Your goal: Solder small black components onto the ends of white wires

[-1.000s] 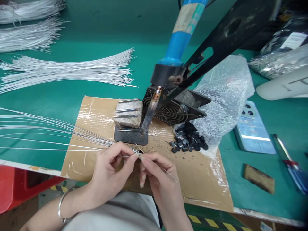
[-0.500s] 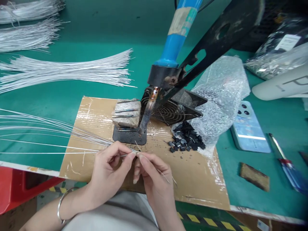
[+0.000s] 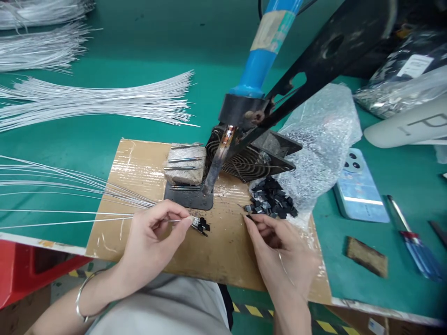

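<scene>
My left hand (image 3: 157, 237) is closed in a pinch over the cardboard, holding a thin white wire (image 3: 115, 218) that runs off to the left. Just past its fingertips, several small black connectors (image 3: 202, 225) sit on the ends of a bunch of white wires (image 3: 125, 193). Whether the bunch is gripped too, I cannot tell. To the right, my right hand (image 3: 279, 246) pinches a small black connector (image 3: 248, 217) at the near edge of the connector pile (image 3: 270, 200). A fine strand (image 3: 286, 269) lies across the back of this hand.
A blue-handled soldering iron (image 3: 253, 70) hangs on a black metal bracket (image 3: 314, 74), tip down by a block with metal rods (image 3: 185, 163). Behind are a fan (image 3: 244, 160) and bubble wrap (image 3: 314, 135). A phone (image 3: 361, 186) and screwdriver (image 3: 415, 242) lie right; wire bundles (image 3: 94, 104) lie left.
My right hand has left my left fingertips and moved right to the connector pile, where it pinches a connector. The black connectors by my left fingertips now show.
</scene>
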{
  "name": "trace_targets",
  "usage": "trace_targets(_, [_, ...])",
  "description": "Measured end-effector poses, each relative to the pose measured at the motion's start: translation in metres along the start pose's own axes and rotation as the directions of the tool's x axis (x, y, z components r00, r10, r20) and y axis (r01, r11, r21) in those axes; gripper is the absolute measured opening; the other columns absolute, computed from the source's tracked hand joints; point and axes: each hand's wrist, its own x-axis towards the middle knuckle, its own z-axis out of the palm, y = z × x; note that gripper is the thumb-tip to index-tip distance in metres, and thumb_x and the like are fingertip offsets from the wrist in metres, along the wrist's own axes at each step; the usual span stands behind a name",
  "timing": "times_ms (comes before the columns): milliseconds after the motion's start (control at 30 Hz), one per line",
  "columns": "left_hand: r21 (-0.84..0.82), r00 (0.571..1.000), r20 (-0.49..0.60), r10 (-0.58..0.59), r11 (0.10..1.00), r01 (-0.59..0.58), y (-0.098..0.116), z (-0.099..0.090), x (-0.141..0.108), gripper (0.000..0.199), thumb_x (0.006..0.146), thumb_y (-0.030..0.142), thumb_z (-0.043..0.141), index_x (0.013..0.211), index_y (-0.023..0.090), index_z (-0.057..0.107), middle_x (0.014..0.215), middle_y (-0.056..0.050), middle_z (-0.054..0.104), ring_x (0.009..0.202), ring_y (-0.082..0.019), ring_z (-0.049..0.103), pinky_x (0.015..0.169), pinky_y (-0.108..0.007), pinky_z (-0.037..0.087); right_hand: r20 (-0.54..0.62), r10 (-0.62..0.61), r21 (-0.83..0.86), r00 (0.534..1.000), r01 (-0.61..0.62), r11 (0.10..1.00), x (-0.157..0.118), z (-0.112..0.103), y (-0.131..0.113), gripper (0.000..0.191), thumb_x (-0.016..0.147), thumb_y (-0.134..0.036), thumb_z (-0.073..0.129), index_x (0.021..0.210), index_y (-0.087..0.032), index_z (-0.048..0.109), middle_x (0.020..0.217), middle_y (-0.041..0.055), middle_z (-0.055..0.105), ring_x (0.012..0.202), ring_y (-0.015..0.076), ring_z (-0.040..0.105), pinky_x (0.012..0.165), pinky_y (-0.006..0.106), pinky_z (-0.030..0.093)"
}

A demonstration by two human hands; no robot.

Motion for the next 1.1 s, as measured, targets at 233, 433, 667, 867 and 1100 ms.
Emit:
trace_targets(233, [-0.008,1.0,0.011,0.004,1.0,-0.004,-0.001,-0.003,0.001,0.011,0.091,0.023,0.068,0.082,0.02,0.074,0.068,-0.001,0.068,0.056,-0.013,0.055,0.05,-0.025,0.039,-0.042,0.261,0.223,0.964,-0.246,0.943,-0.005,0.0,-0.007,0.025,0.08,-0.044,0.084,0.086,-0.019,0.082,0.067,0.0027,0.074,0.056,0.0164,0.066,0.058,0.029,0.056])
trace_targets(433, [-0.012,1.0,0.024,-0.011,1.0,0.011,-0.002,-0.002,0.003,0.012,0.092,0.023,0.068,0.081,0.021,0.073,0.067,0.0,0.066,0.055,-0.012,0.052,0.05,-0.025,0.036,-0.042,0.24,0.451,0.97,-0.196,0.871,-0.008,-0.003,-0.032,0.011,0.08,-0.029,0.087,0.086,-0.021,0.082,0.072,0.0012,0.077,0.059,0.0144,0.07,0.061,0.025,0.06])
trace_targets(667, [0.016,0.999,0.02,-0.032,0.999,0.031,0.003,-0.004,0.004,0.013,0.09,0.022,0.068,0.078,0.02,0.071,0.065,0.001,0.065,0.055,-0.012,0.052,0.05,-0.024,0.037,0.149,0.211,0.648,0.966,-0.256,0.717,-0.01,0.008,-0.059,0.006,0.084,-0.021,0.084,0.087,-0.027,0.084,0.069,-0.0021,0.074,0.055,0.0108,0.067,0.056,0.02,0.059])
trace_targets(867, [-0.018,0.997,0.038,-0.068,0.997,0.069,0.003,-0.002,0.005,0.014,0.091,0.024,0.069,0.078,0.02,0.073,0.072,-0.001,0.073,0.062,-0.013,0.063,0.055,-0.023,0.045,0.259,0.131,0.692,0.957,-0.279,0.666,-0.009,0.016,-0.069,0.011,0.089,-0.021,0.081,0.088,-0.031,0.086,0.066,-0.003,0.072,0.053,0.0089,0.063,0.051,0.017,0.055])
trace_targets(1100, [-0.153,0.991,0.121,-0.05,0.986,0.069,0.007,0.0,0.006,0.013,0.091,0.017,0.069,0.08,0.022,0.073,0.082,0.0,0.08,0.077,-0.014,0.072,0.067,-0.021,0.052,0.367,0.087,0.731,0.926,-0.344,0.589,-0.008,0.023,-0.079,0.014,0.089,-0.018,0.079,0.087,-0.03,0.087,0.067,-0.0027,0.073,0.05,0.0076,0.063,0.05,0.015,0.055])
